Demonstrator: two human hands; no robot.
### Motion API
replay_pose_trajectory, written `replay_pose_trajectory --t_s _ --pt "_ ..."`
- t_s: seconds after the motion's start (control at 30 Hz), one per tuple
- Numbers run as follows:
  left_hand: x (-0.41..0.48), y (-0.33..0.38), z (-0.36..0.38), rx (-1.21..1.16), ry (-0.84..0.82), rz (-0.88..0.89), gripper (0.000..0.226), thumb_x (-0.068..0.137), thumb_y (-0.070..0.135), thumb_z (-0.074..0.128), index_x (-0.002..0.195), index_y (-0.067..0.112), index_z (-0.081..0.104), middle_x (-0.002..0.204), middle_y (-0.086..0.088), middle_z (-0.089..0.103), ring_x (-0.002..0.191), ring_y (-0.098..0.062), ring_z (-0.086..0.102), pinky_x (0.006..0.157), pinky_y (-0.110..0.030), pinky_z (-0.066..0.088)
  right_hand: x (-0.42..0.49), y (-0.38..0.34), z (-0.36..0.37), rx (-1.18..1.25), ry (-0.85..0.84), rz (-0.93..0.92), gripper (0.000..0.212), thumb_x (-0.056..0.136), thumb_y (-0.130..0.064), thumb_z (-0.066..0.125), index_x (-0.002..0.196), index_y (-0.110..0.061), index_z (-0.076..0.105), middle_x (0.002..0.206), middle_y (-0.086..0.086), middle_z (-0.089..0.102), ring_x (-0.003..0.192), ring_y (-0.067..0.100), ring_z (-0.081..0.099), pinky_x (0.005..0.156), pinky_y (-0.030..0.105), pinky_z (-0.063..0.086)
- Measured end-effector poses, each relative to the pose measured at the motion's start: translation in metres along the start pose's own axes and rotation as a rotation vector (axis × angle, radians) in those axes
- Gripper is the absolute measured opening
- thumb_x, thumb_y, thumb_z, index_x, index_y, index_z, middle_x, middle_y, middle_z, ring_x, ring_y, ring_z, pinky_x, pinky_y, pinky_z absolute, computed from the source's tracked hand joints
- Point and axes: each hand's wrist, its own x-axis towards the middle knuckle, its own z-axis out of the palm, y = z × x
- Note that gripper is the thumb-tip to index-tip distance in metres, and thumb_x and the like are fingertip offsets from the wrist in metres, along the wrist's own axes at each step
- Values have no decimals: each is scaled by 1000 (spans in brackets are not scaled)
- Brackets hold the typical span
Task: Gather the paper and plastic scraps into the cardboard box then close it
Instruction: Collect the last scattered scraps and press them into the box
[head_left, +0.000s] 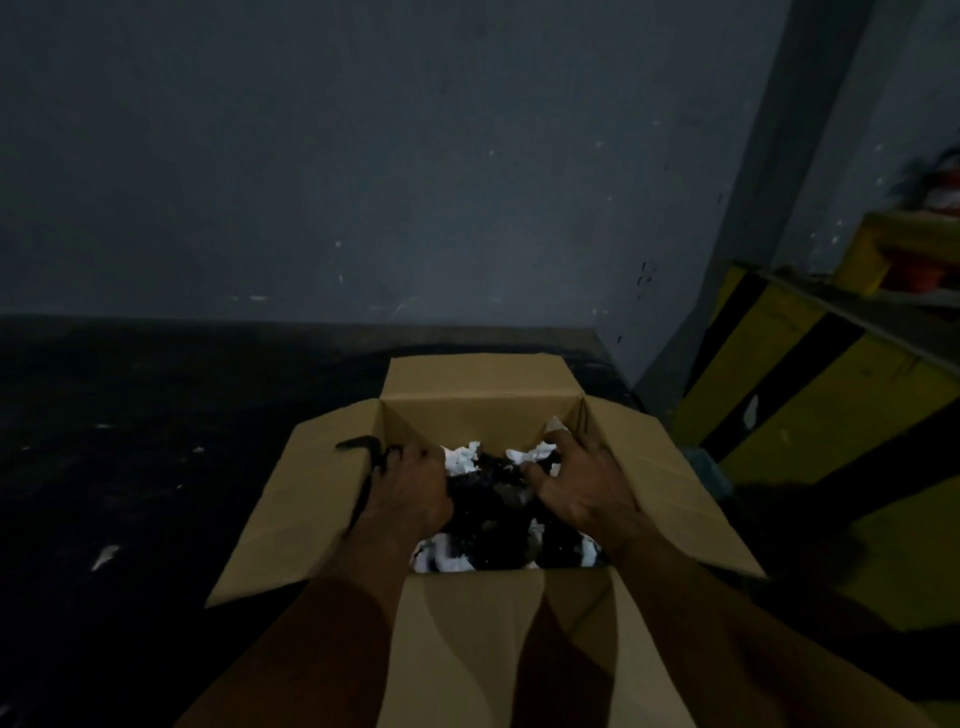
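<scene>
Two hands, left (410, 493) and right (587, 493), each grip clamped on scraps (493, 499) inside one open cardboard box (478, 410).

Dark floor (156, 467), near black, dimly lit, meeting a grey wall at the far edge. Directly on it: open cardboard box (467, 405), all four flaps folded outward, close to the right corner. Small white scrap (105, 555) lying on the floor well left of the box; a few tinier pale flecks (197, 450) scattered farther back.
</scene>
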Motion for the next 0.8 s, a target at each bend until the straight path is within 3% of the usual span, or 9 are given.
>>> replay_pose_trajectory --t_s 0.1,0.2,0.27,0.33,0.37,0.47,0.53,0.67,0.8 --pt "-9 -18 3 195 -109 57 60 83 41 54 137 21 38 142 -11 39 130 -32 36 108 -51 28 -8 -9 5 -22 -19 38 59 83 -64 46 132 -31 44 140 6 45 124 30 45 103 46 40" --pt "-17 -32 10 375 -254 40 69 89 49 48 149 24 23 156 -9 21 142 -31 19 113 -60 8 -16 -19 14 -31 -40 50 62 80 -69 42 130 -32 45 139 5 44 122 30 46 100 48 41" --pt "-18 -37 15 394 -204 29 64 93 44 48 150 30 23 157 -1 20 145 -27 15 112 -63 -1 -19 -24 19 -55 -46 56 64 80 -70 43 132 -32 45 141 5 41 125 30 44 103 49 39" --pt "-19 -35 12 234 -137 -46 54 94 37 49 146 30 34 152 1 31 143 -25 19 113 -62 -4 -22 -27 22 -78 -44 47 62 82 -67 43 133 -32 44 143 6 39 128 31 41 104 49 38" --pt "-20 -32 10 200 -139 -71 48 94 33 49 142 29 41 148 -1 37 141 -25 22 113 -62 -4 -23 -27 24 -90 -41 40 61 82 -66 43 133 -32 44 144 6 39 128 32 41 104 49 38" --pt "-23 -20 3 471 -105 50 37 97 23 46 133 28 50 131 3 55 132 -26 37 109 -70 0 -24 -23 24 -110 -41 46 61 82 -68 40 132 -34 45 145 4 38 128 32 41 103 50 38" --pt "-17 -17 3 482 -42 107 31 96 18 46 124 23 57 124 0 60 124 -29 47 111 -64 13 -22 -18 23 -106 -50 69 66 78 -72 37 131 -35 46 147 2 37 130 31 40 104 52 38" --pt "3 -22 1 350 -45 134 30 94 11 47 123 15 55 131 -11 54 120 -30 51 100 -43 42 -11 -5 20 -102 -71 110 71 70 -76 34 130 -38 46 144 3 40 128 31 42 103 50 39" --pt "14 -35 -7 572 -41 6 35 99 28 40 132 20 47 141 -16 32 128 -37 30 102 -52 30 6 1 18 -156 -93 118 53 83 -64 48 126 -34 52 138 8 44 122 32 47 101 46 42"
